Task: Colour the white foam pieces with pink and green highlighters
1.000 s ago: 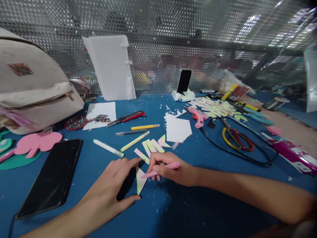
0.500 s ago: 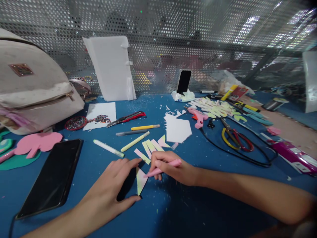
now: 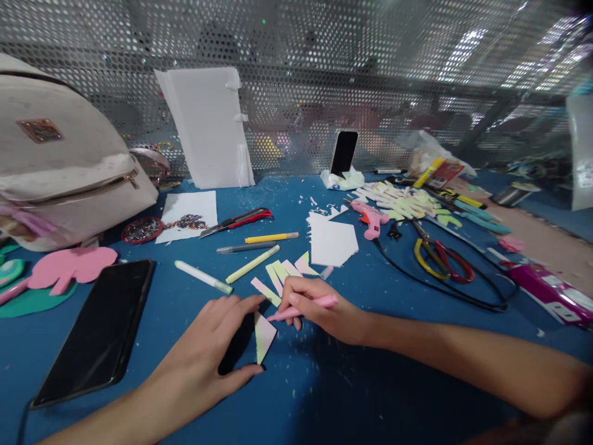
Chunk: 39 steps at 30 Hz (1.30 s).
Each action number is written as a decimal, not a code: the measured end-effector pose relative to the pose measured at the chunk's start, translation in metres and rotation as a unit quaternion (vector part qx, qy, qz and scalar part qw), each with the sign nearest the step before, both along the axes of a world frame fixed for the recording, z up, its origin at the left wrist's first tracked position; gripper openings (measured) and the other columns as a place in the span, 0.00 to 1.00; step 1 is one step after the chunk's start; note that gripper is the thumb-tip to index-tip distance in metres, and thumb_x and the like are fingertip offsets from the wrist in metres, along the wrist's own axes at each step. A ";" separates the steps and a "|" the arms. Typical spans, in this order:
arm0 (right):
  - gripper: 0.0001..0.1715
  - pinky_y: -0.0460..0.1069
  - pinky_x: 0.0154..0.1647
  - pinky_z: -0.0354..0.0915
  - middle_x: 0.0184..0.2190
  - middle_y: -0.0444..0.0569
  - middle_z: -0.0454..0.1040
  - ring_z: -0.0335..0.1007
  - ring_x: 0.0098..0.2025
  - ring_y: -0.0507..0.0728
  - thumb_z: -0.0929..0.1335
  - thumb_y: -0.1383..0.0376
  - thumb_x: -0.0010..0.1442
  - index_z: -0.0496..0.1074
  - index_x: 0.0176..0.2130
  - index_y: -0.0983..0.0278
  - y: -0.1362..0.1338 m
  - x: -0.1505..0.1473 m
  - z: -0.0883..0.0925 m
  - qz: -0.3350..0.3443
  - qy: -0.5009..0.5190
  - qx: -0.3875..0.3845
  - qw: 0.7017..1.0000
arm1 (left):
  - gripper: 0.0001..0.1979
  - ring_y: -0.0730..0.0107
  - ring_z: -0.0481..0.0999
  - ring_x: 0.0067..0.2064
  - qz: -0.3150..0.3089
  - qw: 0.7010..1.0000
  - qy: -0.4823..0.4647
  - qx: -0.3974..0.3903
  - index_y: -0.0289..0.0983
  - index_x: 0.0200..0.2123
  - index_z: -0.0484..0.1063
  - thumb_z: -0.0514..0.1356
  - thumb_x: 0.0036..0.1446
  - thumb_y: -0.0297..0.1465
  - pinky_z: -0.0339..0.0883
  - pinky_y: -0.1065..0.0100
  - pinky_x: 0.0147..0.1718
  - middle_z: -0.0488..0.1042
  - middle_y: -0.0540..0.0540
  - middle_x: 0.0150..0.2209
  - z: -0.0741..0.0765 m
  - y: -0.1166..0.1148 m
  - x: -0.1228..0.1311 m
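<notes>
My left hand [image 3: 204, 346] steadies a small triangular piece of paper [image 3: 264, 337] on the blue table, with the forefinger at its top end and the thumb at its bottom end. The piece is coloured pale yellow-green and pink. In my right hand [image 3: 319, 306] is a pink marker [image 3: 299, 311], gripped like a pen, its tip close to the triangle's upper right edge. Whether the tip touches the paper I cannot tell. Just beyond the hands lie several coloured paper strips [image 3: 275, 278] and a notched paper piece [image 3: 304, 264].
Behind the strips are a yellow-green marker [image 3: 252, 262], a white marker [image 3: 204, 276] and a utility knife [image 3: 238, 220]. A phone [image 3: 95, 330] lies left, near a backpack [image 3: 69, 167]. To the right are a pink glue gun [image 3: 370, 217], scissors [image 3: 440, 256] and a black cord [image 3: 426, 287].
The pink marker's tip has shifted slightly up and away from the middle of the triangle's right edge, with my right hand. My left hand and the paper stay put.
</notes>
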State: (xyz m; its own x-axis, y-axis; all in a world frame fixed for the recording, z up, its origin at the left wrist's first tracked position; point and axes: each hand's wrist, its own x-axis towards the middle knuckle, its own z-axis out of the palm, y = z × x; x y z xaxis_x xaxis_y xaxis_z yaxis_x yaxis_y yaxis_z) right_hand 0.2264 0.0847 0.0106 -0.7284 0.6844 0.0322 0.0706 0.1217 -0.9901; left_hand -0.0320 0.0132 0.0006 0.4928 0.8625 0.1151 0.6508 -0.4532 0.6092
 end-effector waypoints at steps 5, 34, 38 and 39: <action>0.21 0.44 0.30 0.66 0.29 0.46 0.72 0.70 0.27 0.49 0.62 0.59 0.72 0.74 0.33 0.68 0.000 0.000 0.000 -0.009 -0.005 -0.006 1.000 | 0.37 0.51 0.70 0.52 0.002 1.000 -0.001 0.009 0.54 0.68 0.54 0.66 0.62 0.30 0.67 0.55 0.52 0.70 0.46 0.55 0.000 0.001 0.001; 0.26 0.41 0.21 0.61 0.24 0.45 0.72 0.65 0.21 0.46 0.62 0.56 0.73 0.75 0.31 0.69 -0.001 0.004 -0.002 -0.016 0.063 0.019 0.998 | 0.36 0.58 0.72 0.56 0.083 0.992 -0.078 0.044 0.54 0.72 0.45 0.55 0.69 0.26 0.63 0.53 0.60 0.70 0.47 0.62 0.002 0.007 0.000; 0.25 0.41 0.21 0.61 0.23 0.45 0.73 0.64 0.20 0.46 0.62 0.57 0.73 0.75 0.31 0.69 -0.002 0.005 -0.002 -0.017 0.063 0.027 0.998 | 0.39 0.55 0.72 0.53 0.077 0.993 -0.080 0.027 0.55 0.72 0.46 0.62 0.65 0.30 0.65 0.52 0.58 0.71 0.47 0.60 0.004 0.004 -0.002; 0.25 0.41 0.21 0.61 0.23 0.45 0.73 0.64 0.20 0.46 0.62 0.58 0.73 0.75 0.31 0.69 -0.002 0.005 -0.002 -0.017 0.061 0.029 0.998 | 0.41 0.55 0.72 0.52 0.077 0.994 -0.079 0.020 0.56 0.71 0.46 0.65 0.63 0.31 0.66 0.52 0.57 0.71 0.47 0.59 0.005 0.003 -0.002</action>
